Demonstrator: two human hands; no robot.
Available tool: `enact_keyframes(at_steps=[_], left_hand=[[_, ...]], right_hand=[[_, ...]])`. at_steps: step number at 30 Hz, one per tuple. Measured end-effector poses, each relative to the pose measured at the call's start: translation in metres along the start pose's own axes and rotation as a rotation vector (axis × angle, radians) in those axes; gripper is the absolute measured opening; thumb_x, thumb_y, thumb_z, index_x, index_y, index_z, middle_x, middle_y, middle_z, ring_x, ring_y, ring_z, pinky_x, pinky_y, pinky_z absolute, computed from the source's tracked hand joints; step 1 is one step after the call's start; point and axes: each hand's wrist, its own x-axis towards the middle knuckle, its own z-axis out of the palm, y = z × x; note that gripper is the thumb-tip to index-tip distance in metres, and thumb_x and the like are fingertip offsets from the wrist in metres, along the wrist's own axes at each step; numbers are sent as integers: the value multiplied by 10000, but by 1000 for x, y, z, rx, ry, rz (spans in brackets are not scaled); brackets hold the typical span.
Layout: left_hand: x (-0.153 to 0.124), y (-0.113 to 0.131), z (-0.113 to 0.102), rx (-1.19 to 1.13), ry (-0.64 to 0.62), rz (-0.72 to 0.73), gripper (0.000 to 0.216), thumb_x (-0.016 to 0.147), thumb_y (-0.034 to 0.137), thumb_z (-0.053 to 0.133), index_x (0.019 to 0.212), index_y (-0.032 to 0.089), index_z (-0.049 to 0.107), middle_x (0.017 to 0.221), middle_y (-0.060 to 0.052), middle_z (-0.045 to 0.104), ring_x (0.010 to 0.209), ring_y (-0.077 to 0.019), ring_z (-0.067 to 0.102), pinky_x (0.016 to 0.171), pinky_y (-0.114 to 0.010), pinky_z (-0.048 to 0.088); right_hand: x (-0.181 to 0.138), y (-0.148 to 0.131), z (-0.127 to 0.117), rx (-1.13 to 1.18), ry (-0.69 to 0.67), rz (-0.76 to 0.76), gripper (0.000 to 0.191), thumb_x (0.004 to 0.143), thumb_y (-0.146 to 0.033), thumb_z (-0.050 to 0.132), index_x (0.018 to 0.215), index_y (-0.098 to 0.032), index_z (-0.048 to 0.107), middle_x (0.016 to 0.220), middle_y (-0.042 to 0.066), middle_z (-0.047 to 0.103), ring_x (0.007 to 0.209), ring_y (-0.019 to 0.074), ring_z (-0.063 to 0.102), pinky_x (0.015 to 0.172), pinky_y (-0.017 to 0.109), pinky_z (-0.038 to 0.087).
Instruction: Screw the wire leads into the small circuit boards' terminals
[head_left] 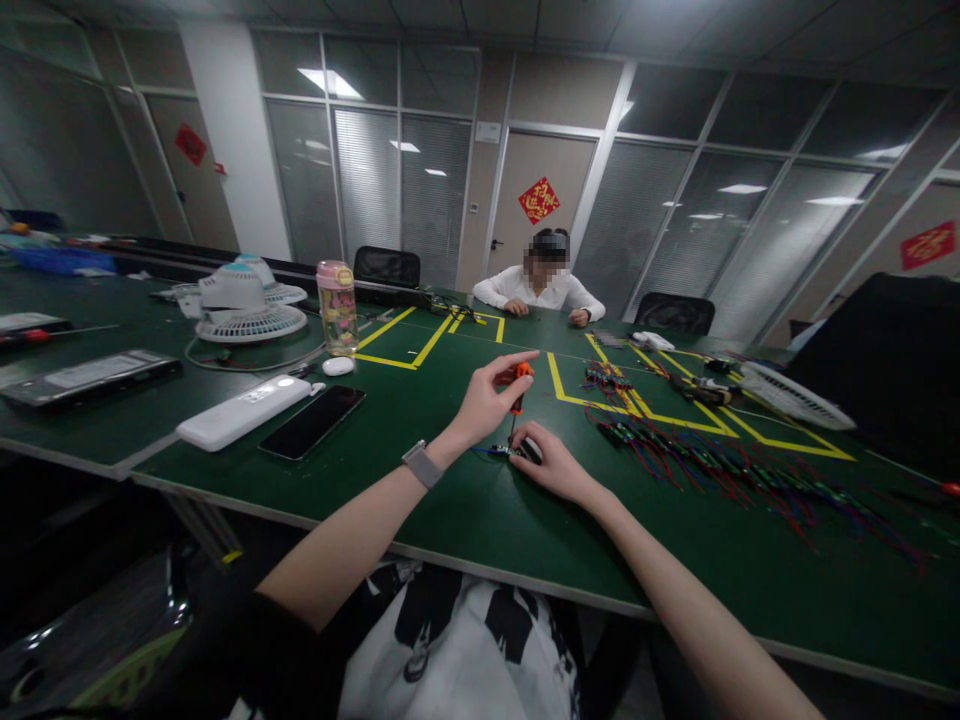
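A screwdriver [518, 396] with an orange and black handle stands nearly upright over the green table. My left hand [484, 398], wearing a wristwatch, is closed around its handle from the left. The shaft points down at a small circuit board [504, 451] with thin wires, lying on the tabletop. My right hand [556, 464] rests on the table, with its curled fingertips at the board's right end beside the screwdriver's tip. The tip and part of the board are hidden by those fingers.
To the right lie many wired circuit boards [705, 465]. On the left are a black phone [313, 422], a long white device [244, 412], a pink-capped bottle [337, 310] and white fans [251, 305]. Across the table sits a person [540, 285]. Yellow tape [559, 380] marks the table.
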Motion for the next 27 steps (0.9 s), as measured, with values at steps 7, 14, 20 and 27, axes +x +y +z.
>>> enact_keyframes(at_steps=[7,14,20,27], left_hand=[[-3,6,0,182,31,105,323,908,200,456,1187,231,616,1073,-58,587,1012,-150,563,905,-281,451],[-1,-2,0,120,112,24,305,814,254,618,1113,211,665,1011,-54,574,909,-138,569,800,-239,483],[2,-2,-1,-96,11,-95,344,878,232,497,1198,204,618,993,-59,632,879,-143,608,786,-257,489],[1,-3,0,-15,45,-50,341,871,256,519,1194,231,624,1129,-69,590,997,-155,587,844,-265,477]], right_hand=[[0,0,0,9,1,2,82,789,-180,584,817,-202,510,922,48,584,893,204,558,838,361,436],[0,0,0,15,-1,7,81,792,-191,586,807,-201,506,927,52,586,894,204,560,840,365,439],[0,0,0,12,-6,14,70,797,-196,579,811,-201,511,925,52,584,889,204,557,835,366,439],[0,2,0,29,0,-1,73,791,-191,581,809,-200,511,927,50,581,896,202,557,843,363,437]])
